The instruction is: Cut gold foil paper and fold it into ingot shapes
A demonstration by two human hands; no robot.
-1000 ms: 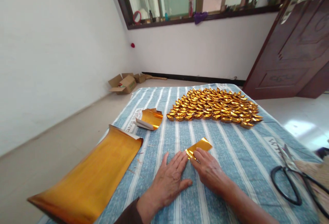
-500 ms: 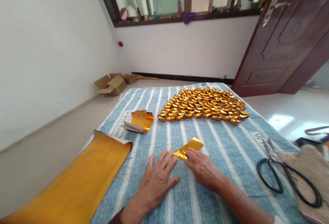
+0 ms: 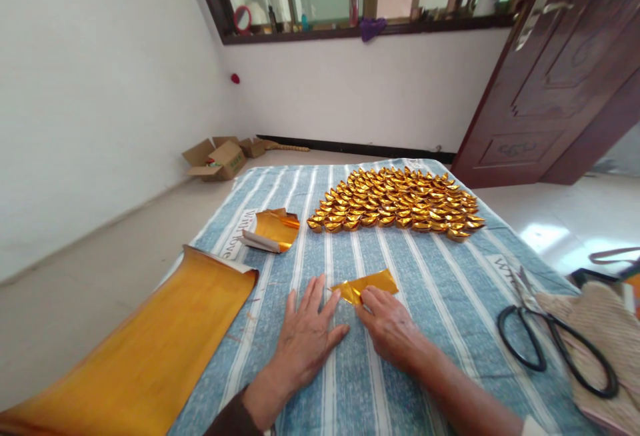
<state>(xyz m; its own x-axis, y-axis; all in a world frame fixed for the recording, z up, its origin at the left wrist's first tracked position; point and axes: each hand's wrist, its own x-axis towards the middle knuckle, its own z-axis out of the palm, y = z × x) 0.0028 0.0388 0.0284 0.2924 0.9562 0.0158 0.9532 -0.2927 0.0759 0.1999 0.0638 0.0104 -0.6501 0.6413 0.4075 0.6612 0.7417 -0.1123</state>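
A folded strip of gold foil paper lies on the blue-and-white striped cloth in front of me, its left end narrowed to a point. My left hand rests flat with fingers spread, the index fingertip touching the strip's left end. Bent fingers of my right hand press together on the strip's near edge; the thumb is partly hidden beneath them. Beyond both hands sits a dense group of folded gold foil ingots. A large gold foil sheet stretches along the left side, curled at its far end.
Smaller gold foil pieces lie at left on the cloth. Black-handled scissors lie at right, partly over a beige knitted item. Cardboard boxes stand on the floor behind, and a brown door stands at back right.
The foil strip has turned slightly, so it lies flatter across the cloth. My left fingers have spread a little and shifted up. The camera view has moved slightly.
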